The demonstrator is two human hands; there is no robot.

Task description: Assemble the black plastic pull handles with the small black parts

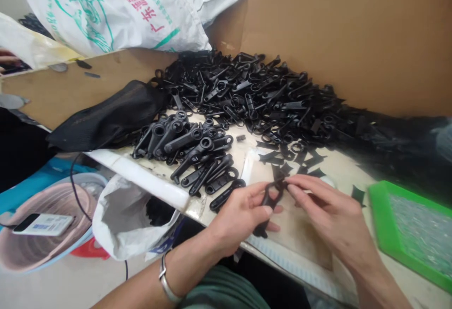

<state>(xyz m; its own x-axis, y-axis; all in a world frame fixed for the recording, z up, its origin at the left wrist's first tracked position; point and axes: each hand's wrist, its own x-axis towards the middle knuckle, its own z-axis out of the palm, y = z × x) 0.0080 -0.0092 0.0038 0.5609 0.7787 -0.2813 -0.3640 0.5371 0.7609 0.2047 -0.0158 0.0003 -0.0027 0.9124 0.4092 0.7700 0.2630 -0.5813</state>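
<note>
At the far left, a pink basket (80, 205) sits inside a pale blue basin (98, 178), with a white phone-like device (44, 224) lying in it. Beside them a white bag (111, 229) stands open with dark contents. Above, a black cloth (113, 116) is heaped near a white sack (123, 12) printed in green and red. Next on the desk (409, 278) comes a cluster of black arm-shaped pieces (183, 143), laid close together, many with a ring at one end. The person's left hand (243, 215), a bracelet (163, 271) at its wrist, is just beside this cluster. Its grip is closed around a black part (271, 200), held above the front of the desk, ring end up. Behind it spreads a large heap (254, 92) of similar dark pieces. The right hand (328, 210) meets the part's ring end, its grip pinched together there; whether a separate small piece sits between the fingertips cannot be told. Behind stands a brown panel (353, 31). Rightmost, a green tray (383, 215) holds many small clear pieces (420, 224).
</note>
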